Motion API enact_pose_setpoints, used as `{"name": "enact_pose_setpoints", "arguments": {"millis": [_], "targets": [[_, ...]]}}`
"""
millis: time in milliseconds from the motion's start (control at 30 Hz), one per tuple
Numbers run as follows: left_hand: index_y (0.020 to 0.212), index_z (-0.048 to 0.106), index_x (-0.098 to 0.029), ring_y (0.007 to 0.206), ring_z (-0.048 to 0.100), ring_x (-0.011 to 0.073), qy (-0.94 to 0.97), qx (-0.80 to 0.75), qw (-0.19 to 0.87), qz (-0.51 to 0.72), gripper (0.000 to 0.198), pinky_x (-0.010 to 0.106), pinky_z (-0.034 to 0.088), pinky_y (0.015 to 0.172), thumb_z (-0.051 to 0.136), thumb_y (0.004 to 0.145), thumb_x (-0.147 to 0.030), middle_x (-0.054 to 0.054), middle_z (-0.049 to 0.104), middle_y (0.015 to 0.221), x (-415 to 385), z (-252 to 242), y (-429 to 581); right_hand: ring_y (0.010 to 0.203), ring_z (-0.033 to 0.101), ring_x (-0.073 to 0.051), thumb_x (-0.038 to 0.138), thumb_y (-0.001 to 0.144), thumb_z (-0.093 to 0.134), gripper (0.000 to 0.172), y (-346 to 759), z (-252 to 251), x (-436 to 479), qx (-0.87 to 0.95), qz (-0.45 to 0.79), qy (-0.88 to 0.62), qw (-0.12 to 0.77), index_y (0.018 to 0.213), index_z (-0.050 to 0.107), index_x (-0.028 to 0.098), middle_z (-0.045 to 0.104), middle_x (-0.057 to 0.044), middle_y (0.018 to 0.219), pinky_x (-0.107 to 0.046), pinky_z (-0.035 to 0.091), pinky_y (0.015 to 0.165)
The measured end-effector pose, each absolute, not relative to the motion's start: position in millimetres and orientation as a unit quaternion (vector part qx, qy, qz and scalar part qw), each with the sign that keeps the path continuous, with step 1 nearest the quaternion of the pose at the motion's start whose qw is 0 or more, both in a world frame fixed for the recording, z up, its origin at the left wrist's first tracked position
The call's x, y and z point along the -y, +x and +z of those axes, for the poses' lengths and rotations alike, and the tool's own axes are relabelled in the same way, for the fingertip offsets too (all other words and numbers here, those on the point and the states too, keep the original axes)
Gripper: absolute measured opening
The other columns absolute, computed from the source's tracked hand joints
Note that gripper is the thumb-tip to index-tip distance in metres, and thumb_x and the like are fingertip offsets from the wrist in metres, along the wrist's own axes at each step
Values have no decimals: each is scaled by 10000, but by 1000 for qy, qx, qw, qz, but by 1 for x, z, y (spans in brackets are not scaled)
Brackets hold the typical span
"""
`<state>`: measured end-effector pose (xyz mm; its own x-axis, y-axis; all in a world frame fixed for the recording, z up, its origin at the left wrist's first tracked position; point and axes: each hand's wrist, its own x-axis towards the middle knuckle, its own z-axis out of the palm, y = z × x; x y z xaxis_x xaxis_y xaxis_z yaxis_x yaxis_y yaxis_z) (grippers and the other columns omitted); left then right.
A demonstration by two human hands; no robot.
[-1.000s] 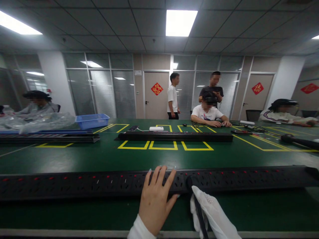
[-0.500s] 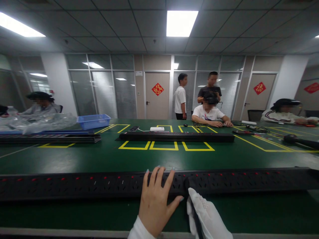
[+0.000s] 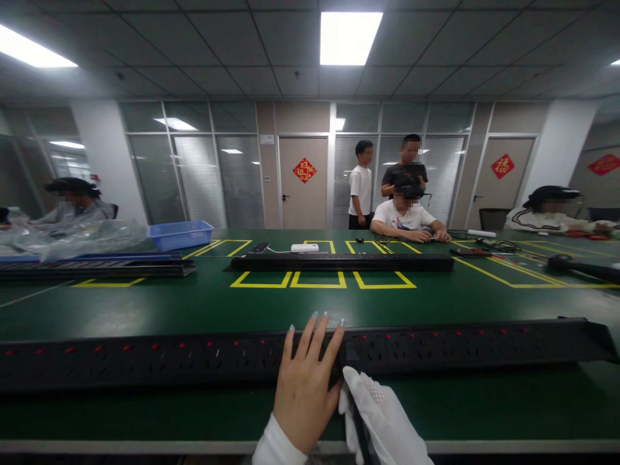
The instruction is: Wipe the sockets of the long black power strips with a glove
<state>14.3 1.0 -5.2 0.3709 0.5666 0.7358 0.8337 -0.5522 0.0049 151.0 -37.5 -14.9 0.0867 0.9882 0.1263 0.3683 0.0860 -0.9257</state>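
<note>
**Black tool (image 3: 351, 355) shifted left, now tight beside the left hand (image 3: 305, 381)**

Gap between my two hands has nearly closed: over the last second the gloved right hand (image 3: 382, 413) slid the tool along the power strip (image 3: 194, 361) until it met the bare one. Can't tell if they touch. My read: work spot moved to the sockets next to the left fingers, left hand bracing.

Right: wrapped around the tool's handle. Left: fingers spread across the strip, tips at its far edge, thumb tucked in.

Strip lies along the near side of the green table (image 3: 169, 310), left end out of frame. Matte black, row of slotted sockets, small red marks along the far side, bare hollow channel at the right end.

Farther back: second strip (image 3: 349, 263), then a white box (image 3: 305, 248).
</note>
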Motion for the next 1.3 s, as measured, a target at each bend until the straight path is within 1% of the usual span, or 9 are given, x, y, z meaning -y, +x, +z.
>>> {"name": "enact_pose_setpoints", "arguments": {"millis": [167,233,333,500,633,767,933,1133,1300], "targets": [[1463,322,-348,1373,364,242,-804,433,201,-354,630,471,182,1141,545,883,-453,-3,419,1493,0,-4,15,415,586,-139,705,913,354,620,151,-14,39,574,376,-581,438,588,560,218,584,13,445,-245,462,498],[1466,316,-344,1376,361,240,-804,432,203,-355,633,470,180,1139,545,883,-437,-1,419,1493,0,-4,15,356,554,-138,732,896,329,641,150,-14,39,570,389,-579,435,556,535,230,559,7,396,-239,432,441],[1462,328,-342,1372,366,242,-803,430,204,-358,630,469,182,1136,553,878,-412,2,423,1491,-1,-4,15,355,551,-135,726,890,368,618,150,-14,40,561,398,-577,440,570,544,226,561,10,404,-239,429,435],[1462,330,-337,1362,377,251,-805,429,196,-360,640,471,184,1131,565,871,-397,11,422,1491,-1,-3,14,454,585,-114,598,953,456,520,151,-15,38,558,400,-580,439,677,598,181,551,66,470,-258,500,560],[1463,325,-343,1359,381,246,-805,431,194,-358,641,468,186,1130,565,870,-393,2,427,1488,0,-3,14,417,545,-93,541,985,446,490,151,-15,38,557,416,-581,423,727,618,162,552,77,502,-250,495,521],[1454,342,-349,1355,387,245,-804,436,193,-357,619,477,188,1129,553,875,-411,3,432,1485,-1,-4,14,494,578,-94,494,989,477,424,151,-14,37,549,426,-588,415,774,630,162,599,53,597,-236,502,536],[1452,348,-351,1359,382,244,-803,433,199,-358,609,475,197,1126,543,876,-384,5,426,1488,0,-4,15,352,471,-61,510,1004,432,433,148,-12,39,536,459,-594,386,885,626,141,546,83,541,-194,417,391],[1457,338,-348,1351,393,251,-801,434,207,-357,650,470,214,1123,575,858,-426,11,421,1492,0,-3,15,331,449,-55,527,995,440,439,147,-8,40,525,472,-596,383,886,626,144,542,89,529,-187,395,371],[1467,320,-341,1345,402,257,-800,433,215,-356,690,469,225,1125,600,839,-404,22,417,1494,0,-3,14,319,470,-86,624,920,469,498,147,-9,41,520,467,-588,407,814,623,163,522,66,416,-190,353,345]]}}
